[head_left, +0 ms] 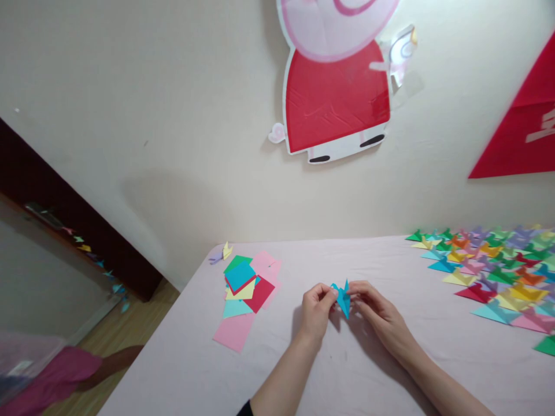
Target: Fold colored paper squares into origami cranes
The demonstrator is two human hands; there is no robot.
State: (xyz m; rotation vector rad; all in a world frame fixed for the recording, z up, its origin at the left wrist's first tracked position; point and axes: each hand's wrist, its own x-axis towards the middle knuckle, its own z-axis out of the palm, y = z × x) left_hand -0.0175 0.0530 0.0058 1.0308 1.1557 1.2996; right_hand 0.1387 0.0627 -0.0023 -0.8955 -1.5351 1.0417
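Both hands meet over the middle of a table with a pale pink cloth (182, 370). My left hand (315, 312) pinches the left side of a small blue folded paper figure (342, 296). My right hand (375, 312) pinches its right side. The figure is held just above the cloth, one point hanging down and two tips up.
A loose pile of coloured paper squares (247, 286) lies to the left of my hands. Two small folded figures (222, 253) sit at the far left corner. Several finished folded figures in many colours (498, 271) cover the right side. Wall directly behind; floor and a person's limb at lower left (65, 375).
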